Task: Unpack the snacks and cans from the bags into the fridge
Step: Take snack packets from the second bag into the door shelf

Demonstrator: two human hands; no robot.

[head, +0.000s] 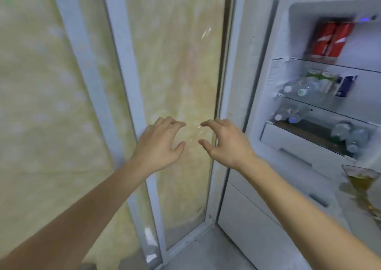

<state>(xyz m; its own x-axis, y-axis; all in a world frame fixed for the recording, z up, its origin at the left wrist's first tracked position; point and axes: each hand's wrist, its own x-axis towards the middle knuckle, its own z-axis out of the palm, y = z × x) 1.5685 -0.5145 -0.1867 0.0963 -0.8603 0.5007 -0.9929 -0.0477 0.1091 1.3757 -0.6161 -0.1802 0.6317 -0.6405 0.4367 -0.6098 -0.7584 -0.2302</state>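
Holding nothing, left hand (162, 140) and right hand (224, 142) hover with fingers loosely spread. Red cans (329, 41) already sit in the open white fridge (266, 84); no bags show.

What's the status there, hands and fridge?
Left hand and right hand empty, fingers loosely curled. Open white fridge: red cans on top shelf. No bags in view.

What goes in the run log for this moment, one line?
hands: left and right empty, fingers loosely curled, apart | fridge: open | red cans: top shelf | bags: not in view

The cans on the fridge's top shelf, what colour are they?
Red with white markings, the cans in the head view.
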